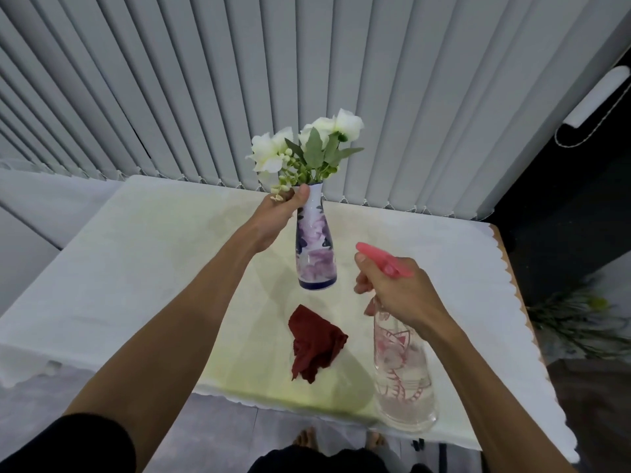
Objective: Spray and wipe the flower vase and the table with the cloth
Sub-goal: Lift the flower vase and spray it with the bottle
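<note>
My left hand (277, 213) grips the neck of a white flower vase (316, 254) with purple and blue patterns, holding it tilted above the table. White flowers with green leaves (307, 148) stick out of its top. My right hand (392, 288) holds a clear spray bottle (403, 370) with a pink nozzle (379, 259), raised off the table, nozzle pointing left toward the vase's lower part. A crumpled dark red cloth (316, 343) lies on the table (136, 261), below the vase and left of the bottle.
A white tablecloth with a scalloped edge (519, 319) covers the table. Grey vertical blinds (239, 80) hang right behind the table's far edge. A dark floor with greenery (580, 319) lies to the right. Bare feet (307, 438) show below the near edge.
</note>
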Demonstrator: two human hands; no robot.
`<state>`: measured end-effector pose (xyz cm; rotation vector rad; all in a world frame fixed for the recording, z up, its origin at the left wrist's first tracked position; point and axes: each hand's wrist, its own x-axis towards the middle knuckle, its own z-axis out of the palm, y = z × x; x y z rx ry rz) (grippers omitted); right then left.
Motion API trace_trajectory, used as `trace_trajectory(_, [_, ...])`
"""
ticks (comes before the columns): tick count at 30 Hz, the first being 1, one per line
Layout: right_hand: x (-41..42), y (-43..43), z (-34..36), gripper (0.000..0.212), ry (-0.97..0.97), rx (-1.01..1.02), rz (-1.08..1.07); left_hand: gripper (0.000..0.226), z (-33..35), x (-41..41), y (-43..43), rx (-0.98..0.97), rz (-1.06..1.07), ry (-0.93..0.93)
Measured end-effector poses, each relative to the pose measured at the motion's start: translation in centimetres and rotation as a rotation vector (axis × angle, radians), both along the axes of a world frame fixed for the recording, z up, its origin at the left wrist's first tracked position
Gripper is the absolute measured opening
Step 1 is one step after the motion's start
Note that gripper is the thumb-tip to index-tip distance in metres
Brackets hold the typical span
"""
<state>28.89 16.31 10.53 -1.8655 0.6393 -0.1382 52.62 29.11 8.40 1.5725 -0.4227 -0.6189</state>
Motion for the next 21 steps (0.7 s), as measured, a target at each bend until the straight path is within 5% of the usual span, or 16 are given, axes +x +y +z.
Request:
trace_trajectory(10, [-1.8,0.0,-1.8,0.025,0.083,-0.026,-0.005,0.048,1.4,0.7,0.6,-0.022,-0.065,0.001])
trace_trajectory(15, [-1.9,0.3,-2.2,0.016,0.096,-0.020,0.001,0.020,1.9,0.6,1.0,-0.035,-0.035,0.030])
trace_trajectory(21, [-2.1,0.6,-2.3,0.029,0.115,-0.006,0.020,0.032,2.0,1.0,1.4,-0.068,0.008,0.042])
